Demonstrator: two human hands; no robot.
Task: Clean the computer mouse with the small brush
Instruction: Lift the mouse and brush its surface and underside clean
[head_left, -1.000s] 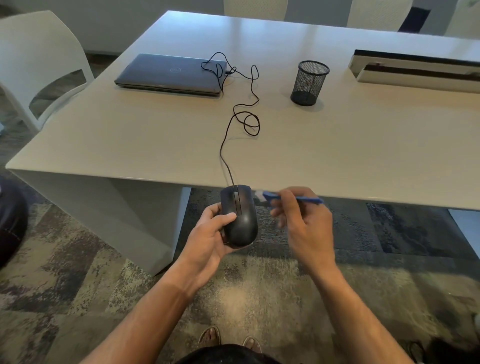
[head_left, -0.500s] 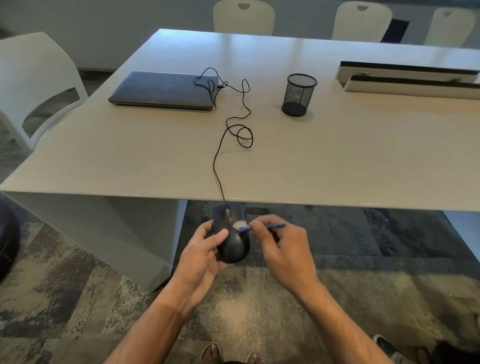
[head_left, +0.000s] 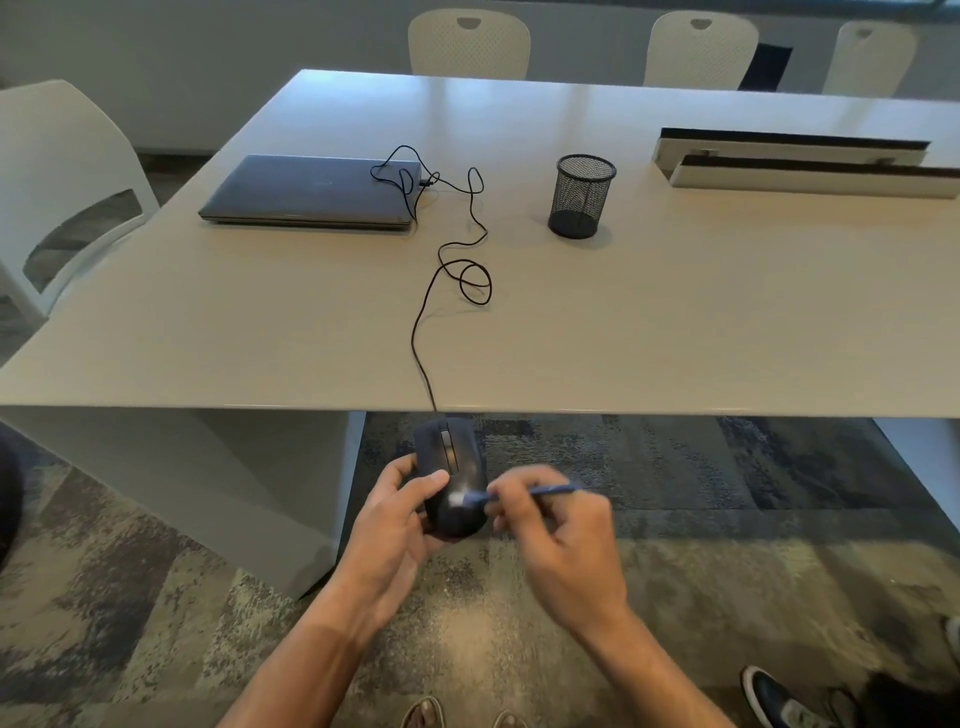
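Left hand (head_left: 395, 512) grip wraps the black computer mouse (head_left: 451, 480) from its left side, thumb on top, held in the air below the counter (head_left: 675, 322) near edge. Right hand (head_left: 558, 535) grip pinches the small blue brush (head_left: 524, 493), bristle end touching the mouse's rear top; right hand motion-blurred. Patterned carpet (head_left: 727, 493) underneath. Mouse cable (head_left: 441, 270) runs up over the counter edge, loops, reaches the closed laptop (head_left: 311, 192) far left. Black mesh pen cup (head_left: 582, 196) right of the cable, long tray (head_left: 810, 163) far right, white chairs (head_left: 469, 44) beyond
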